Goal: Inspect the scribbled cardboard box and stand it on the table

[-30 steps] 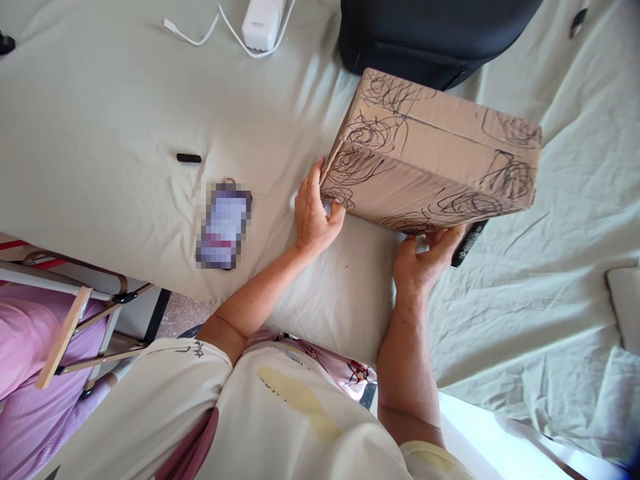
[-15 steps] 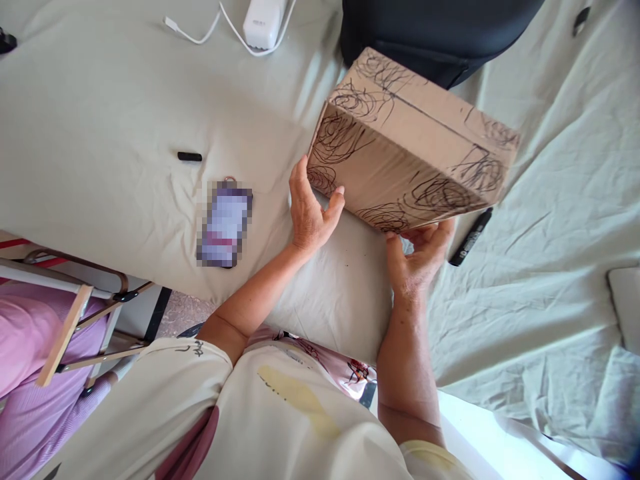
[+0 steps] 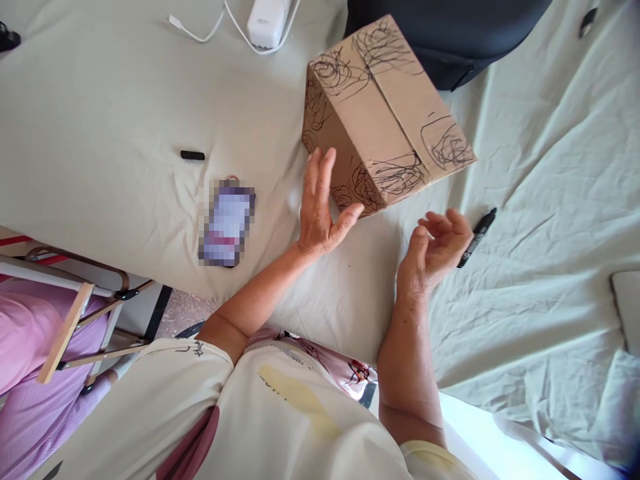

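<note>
A brown cardboard box [image 3: 385, 120] covered in black scribbles sits tilted on the pale green cloth [image 3: 125, 100], one corner pointing toward me. My left hand [image 3: 323, 210] is flat and open, its fingertips against the box's near left face. My right hand [image 3: 437, 250] hovers palm up with curled fingers, just below the box and apart from it, holding nothing. A black marker [image 3: 477, 237] lies on the cloth right beside my right hand's fingers.
A phone [image 3: 227, 223] lies left of my left hand, with a small black cap [image 3: 193, 155] beyond it. A white charger with cable [image 3: 265, 20] and a dark bag [image 3: 450, 33] sit at the far edge. A folding frame and pink fabric [image 3: 30, 333] are at lower left.
The box has turned and moved away from me, up and left. Both hands have let go of it; the right hand has dropped back, the left has opened flat against its side.
</note>
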Demonstrator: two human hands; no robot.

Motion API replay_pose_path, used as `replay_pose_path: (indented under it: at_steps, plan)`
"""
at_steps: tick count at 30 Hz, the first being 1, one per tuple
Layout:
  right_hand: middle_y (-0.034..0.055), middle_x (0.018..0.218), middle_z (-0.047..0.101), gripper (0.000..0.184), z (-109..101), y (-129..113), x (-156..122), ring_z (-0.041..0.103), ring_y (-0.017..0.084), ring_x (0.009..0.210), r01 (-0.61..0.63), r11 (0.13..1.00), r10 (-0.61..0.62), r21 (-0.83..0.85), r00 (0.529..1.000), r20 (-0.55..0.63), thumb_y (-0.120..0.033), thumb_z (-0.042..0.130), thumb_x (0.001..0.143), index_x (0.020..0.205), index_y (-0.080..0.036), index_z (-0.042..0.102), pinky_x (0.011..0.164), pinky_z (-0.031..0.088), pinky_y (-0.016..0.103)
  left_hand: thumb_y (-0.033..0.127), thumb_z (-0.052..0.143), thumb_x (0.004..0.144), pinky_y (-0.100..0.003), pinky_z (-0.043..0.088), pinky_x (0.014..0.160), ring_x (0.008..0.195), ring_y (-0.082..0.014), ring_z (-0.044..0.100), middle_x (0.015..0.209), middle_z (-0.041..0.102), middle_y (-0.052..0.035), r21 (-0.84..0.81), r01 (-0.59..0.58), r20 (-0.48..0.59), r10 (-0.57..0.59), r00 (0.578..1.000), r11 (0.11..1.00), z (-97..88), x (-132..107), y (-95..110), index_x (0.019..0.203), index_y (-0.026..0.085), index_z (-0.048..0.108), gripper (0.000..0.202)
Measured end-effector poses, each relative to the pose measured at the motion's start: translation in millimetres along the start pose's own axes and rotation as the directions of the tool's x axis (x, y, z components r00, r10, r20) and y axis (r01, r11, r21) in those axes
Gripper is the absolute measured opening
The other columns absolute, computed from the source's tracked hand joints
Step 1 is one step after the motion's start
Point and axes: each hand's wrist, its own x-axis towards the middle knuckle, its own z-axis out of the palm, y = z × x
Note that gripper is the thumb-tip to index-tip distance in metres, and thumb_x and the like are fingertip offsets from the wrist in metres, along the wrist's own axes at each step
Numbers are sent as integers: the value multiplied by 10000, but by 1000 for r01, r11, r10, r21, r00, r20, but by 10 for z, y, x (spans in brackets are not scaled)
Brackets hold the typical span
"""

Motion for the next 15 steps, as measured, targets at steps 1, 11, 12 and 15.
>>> replay_pose_path:
  at_steps: [1,11,12,15]
  plan:
    - [156,1420,662,720,-16,26,18,711,297,1261,-17,1000,17,-16,999,32,-668,619,995,1570,-257,485,1057,586,526,788,330,1053,-578,269,1406,1722,-322,225,1776,285,-131,1,-37,25,37,999,999,5,4,23,1736,397,82,825]
    - [207,1758,339,1246,85,246,165,365,407,1651,207,965,-121,-163,898,423,-763,664,936,1759,-293,-144,1309,303,716,751,410,1062,-547,304,1396,1724,-373,204,1861,73,-90,9,-57,110,56,992,998,166,-91,-25,1758,393,14,877]
    - [205,1682,463,1252,92,260,171,409,411,1622,224,959,-126,-175,887,444,-754,668,935,1761,-276,-140,1293,319,729,689,362,1099,-528,311,1396,1721,-353,228,1858,107,-89,14,-84,116,81,990,996,175,-102,-31,1764,388,-2,816]
    - [188,1503,643,1233,89,273,180,512,408,1538,263,954,-171,-144,871,460,-740,685,929,1769,-233,-62,1255,386,714,515,278,1156,-472,359,1378,1705,-290,300,1840,201,-80,41,-160,104,155,982,986,191,-117,-24,1771,406,-25,694]
